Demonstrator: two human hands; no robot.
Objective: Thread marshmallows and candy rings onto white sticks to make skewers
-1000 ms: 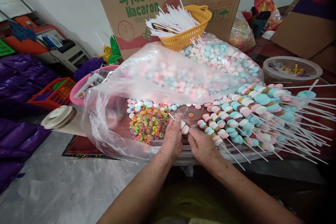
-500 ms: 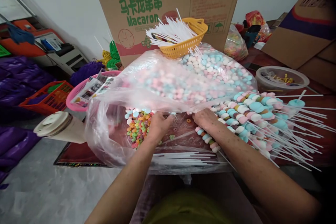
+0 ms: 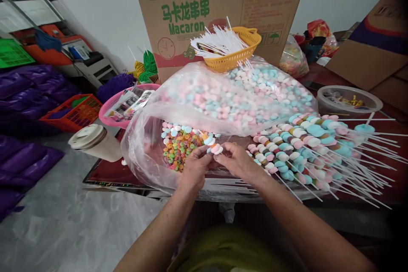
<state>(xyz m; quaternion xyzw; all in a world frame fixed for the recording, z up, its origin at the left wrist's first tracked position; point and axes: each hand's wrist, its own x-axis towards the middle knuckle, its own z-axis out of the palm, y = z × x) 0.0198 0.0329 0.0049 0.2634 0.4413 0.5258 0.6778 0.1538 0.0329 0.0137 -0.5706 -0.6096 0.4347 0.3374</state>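
Observation:
My left hand (image 3: 195,166) and my right hand (image 3: 241,162) meet in front of the big clear bag, fingertips closed on a short row of white, pink, blue and orange marshmallows (image 3: 214,148). Whether a stick runs through the row cannot be made out. Just left of my left hand lies a heap of colourful ring candies (image 3: 178,146). Skewers of threaded marshmallows (image 3: 296,144) are piled to the right of my right hand, their white sticks pointing right. Loose white sticks (image 3: 228,186) lie below my wrists, partly covered by my arms.
Behind my hands spreads the clear bag of marshmallows (image 3: 204,97), with a yellow basket of white sticks (image 3: 234,57) on it. A tall cardboard box (image 3: 178,46) stands at the back. A pink basket (image 3: 110,117) and a lidded cup (image 3: 98,144) are left; a clear tub (image 3: 349,100) is right.
My hands were apart, the left by the ring candies and the right by the skewers. Now they are together, holding a row of marshmallows. The view has shifted slightly left.

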